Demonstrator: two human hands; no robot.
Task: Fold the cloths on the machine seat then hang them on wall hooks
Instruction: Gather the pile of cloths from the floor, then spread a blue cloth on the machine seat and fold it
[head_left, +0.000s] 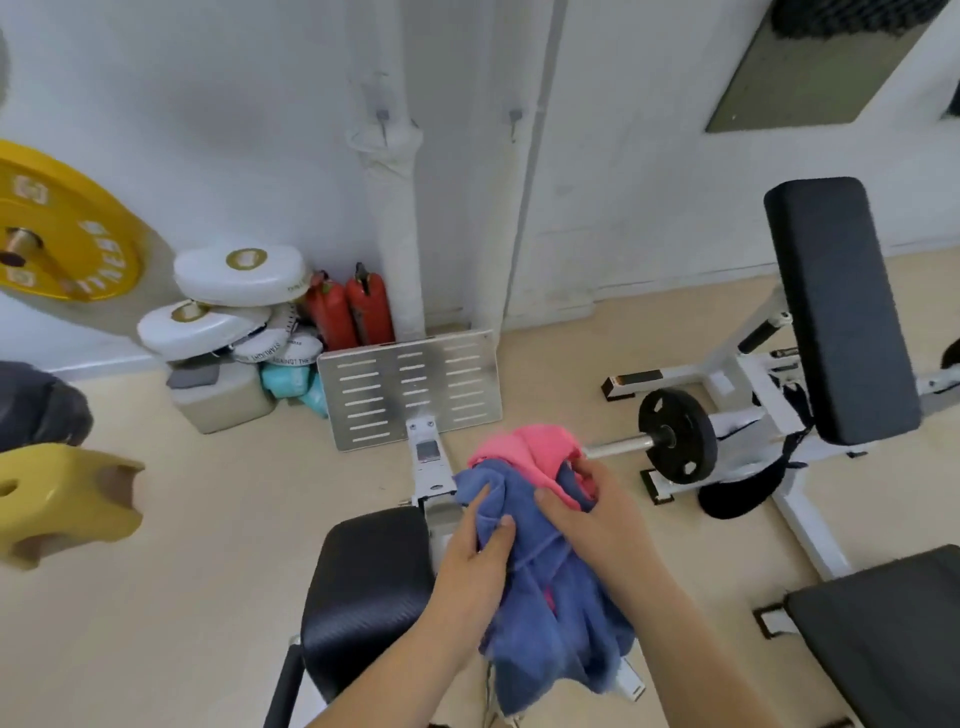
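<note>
both hands are closed on one crumpled bundle of two cloths and stand close together, almost touching. the left hand (478, 551) pinches a fold of the blue cloth (550, 613) between thumb and fingers. the right hand (587, 509) grips the bundle at its upper end, where the pink cloth (524, 447) comes out on top of the blue one.

the bundle is lifted and does not lie on the seat (369, 587). the pink part points away from the person and the blue part hangs down toward the person, so the long axis goes from far to near. the black seat is just to the left of the bundle, on the side of the left hand, which is the nearer one to it.

no cloth looks folded yet, so i think the task is at its beginning. the next move probably must carry the bundle to the left, onto the seat, and separate the two cloths there. the wall hooks (383, 117) are straight ahead on the white wall, well apart from the hands, above the metal foot plate (410, 387).
</note>
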